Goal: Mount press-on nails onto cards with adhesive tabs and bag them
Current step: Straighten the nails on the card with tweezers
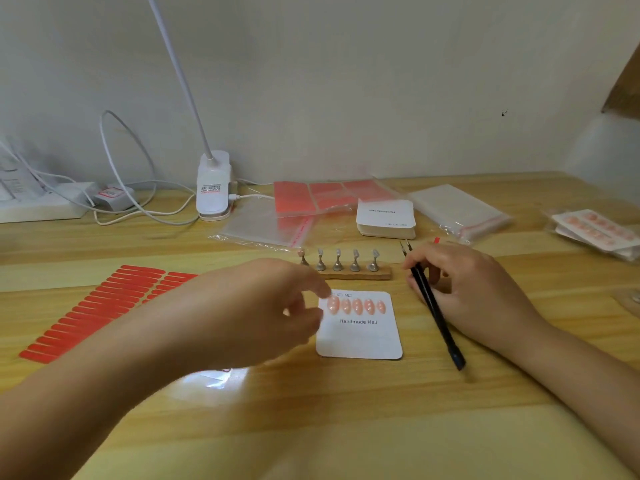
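A white "Handmade Nail" card [360, 336] lies on the wooden table with several pink press-on nails [356, 305] stuck in a row near its top. My left hand [277, 306] hovers at the card's left edge, blurred, its fingertips by the leftmost nail and holding nothing I can see. My right hand [467, 289] grips black tweezers [433, 306], tips pointing away from me, to the right of the card. Behind the card stands a wooden nail stand [346, 265] with several metal holders. A red sheet of adhesive tabs [104, 306] lies at the left.
A stack of blank cards [386, 216], clear zip bags [457, 209] and red tab sheets [329, 197] lie at the back. Bagged finished cards [595, 230] sit far right. A clip lamp [213, 181], cables and a power strip [41, 206] occupy the back left.
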`<action>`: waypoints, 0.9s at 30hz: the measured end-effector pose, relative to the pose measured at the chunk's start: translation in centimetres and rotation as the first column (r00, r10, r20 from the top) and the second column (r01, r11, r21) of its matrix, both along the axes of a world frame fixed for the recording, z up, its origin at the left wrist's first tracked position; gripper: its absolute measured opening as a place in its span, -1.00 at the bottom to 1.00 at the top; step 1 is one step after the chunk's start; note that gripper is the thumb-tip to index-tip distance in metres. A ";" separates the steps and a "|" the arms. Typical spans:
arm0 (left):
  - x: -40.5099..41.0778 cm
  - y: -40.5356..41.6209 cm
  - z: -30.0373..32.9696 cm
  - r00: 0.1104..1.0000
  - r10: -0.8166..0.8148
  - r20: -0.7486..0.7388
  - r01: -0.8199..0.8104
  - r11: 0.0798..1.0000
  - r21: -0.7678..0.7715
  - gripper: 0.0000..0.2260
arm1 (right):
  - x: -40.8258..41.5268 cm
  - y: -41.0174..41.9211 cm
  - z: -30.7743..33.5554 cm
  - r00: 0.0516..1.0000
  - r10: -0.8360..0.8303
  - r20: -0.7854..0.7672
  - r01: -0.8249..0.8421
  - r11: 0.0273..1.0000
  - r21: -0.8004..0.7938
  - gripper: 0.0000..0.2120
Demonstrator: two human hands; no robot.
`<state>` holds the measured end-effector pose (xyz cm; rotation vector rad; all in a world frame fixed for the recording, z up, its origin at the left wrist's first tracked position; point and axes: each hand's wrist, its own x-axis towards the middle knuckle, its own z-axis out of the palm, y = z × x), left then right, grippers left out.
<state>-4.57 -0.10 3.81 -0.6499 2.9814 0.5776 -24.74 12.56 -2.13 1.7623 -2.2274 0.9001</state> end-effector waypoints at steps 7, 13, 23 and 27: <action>-0.2 5.2 -1.3 0.955 -0.297 -0.009 0.284 0.922 -0.263 -0.63 | 0.2 0.1 0.3 0.999 -0.038 -0.029 0.040 0.996 0.077 -0.72; 0.6 5.7 -3.6 0.969 -0.247 -0.028 0.221 0.907 -0.358 -0.57 | 0.4 0.2 0.5 0.998 -0.055 -0.032 0.058 0.994 0.095 -0.75; 0.1 5.3 -3.1 0.974 -0.227 -0.004 0.215 0.926 -0.309 -0.54 | 0.4 0.0 0.4 0.996 -0.052 -0.066 0.056 0.996 0.071 -0.74; 0.1 5.7 -2.3 0.954 -0.296 -0.054 0.262 0.906 -0.334 -0.58 | 0.5 0.0 0.3 0.997 -0.040 -0.060 0.044 0.996 0.072 -0.75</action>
